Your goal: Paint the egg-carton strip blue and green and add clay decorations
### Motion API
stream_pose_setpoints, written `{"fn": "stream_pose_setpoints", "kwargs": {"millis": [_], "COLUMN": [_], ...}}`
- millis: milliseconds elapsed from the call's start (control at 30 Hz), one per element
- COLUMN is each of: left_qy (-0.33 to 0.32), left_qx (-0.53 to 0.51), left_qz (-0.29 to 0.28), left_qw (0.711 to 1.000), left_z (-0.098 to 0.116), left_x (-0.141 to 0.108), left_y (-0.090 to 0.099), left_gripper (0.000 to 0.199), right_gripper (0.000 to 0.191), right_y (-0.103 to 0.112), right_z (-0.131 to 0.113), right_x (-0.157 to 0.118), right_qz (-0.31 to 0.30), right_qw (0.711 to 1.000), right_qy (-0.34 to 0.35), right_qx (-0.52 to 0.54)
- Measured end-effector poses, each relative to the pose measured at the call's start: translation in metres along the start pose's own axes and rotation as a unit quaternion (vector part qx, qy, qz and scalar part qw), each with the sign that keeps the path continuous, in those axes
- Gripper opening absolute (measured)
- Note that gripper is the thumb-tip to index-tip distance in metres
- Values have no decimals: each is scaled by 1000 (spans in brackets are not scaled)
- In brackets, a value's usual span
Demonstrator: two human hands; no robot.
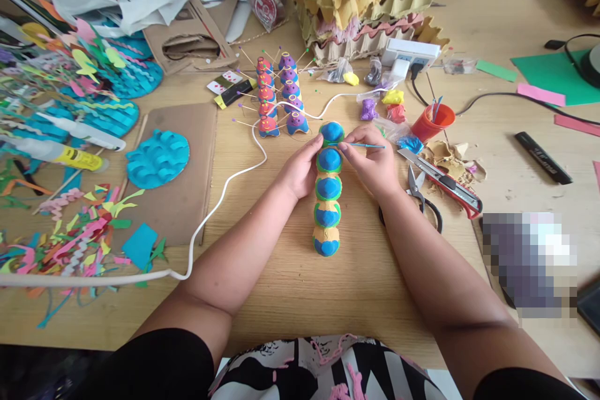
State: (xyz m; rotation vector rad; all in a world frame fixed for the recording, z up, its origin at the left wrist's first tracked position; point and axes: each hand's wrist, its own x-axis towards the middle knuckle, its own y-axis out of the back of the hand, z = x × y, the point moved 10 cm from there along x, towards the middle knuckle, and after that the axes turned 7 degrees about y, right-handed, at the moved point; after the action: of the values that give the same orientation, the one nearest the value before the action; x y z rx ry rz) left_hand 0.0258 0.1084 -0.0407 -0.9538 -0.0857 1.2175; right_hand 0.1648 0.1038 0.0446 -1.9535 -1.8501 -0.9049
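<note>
No text is legible: markings on the yellow-labelled bottle (77, 156) and slim black case (543, 157) are too blurred.

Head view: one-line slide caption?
Left hand holds a five-domed blue-and-green strip while the right hand holds a thin blue stick at its far end.
</note>
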Motion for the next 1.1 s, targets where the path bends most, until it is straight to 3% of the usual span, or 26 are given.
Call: {"fn": "stream_pose_setpoints", "kwargs": {"millis": [267, 533, 867, 1100], "left_qy": [12, 42, 40, 5], "left_qx": [-12, -50, -32, -3], "left_qz": [12, -8, -29, -16], "left_qw": [1000, 998, 998, 1000], "left_z": [-1, -6, -2, 4], "left_x": [-2, -4, -9, -12], "left_y": [0, -1, -12, -9], "left_gripper": [24, 25, 31, 14], "right_gripper": [42, 47, 40, 40], "right_y": [0, -7, -18, -16], "right_z": [8, 40, 40, 46], "right_x": [-1, -10, -13, -14], "right_qz": [8, 16, -1, 16], "right_qw": [999, 968, 946, 935], "right_qy": [-32, -182, -210, -218], "right_qx": [9, 173, 247, 279]}}
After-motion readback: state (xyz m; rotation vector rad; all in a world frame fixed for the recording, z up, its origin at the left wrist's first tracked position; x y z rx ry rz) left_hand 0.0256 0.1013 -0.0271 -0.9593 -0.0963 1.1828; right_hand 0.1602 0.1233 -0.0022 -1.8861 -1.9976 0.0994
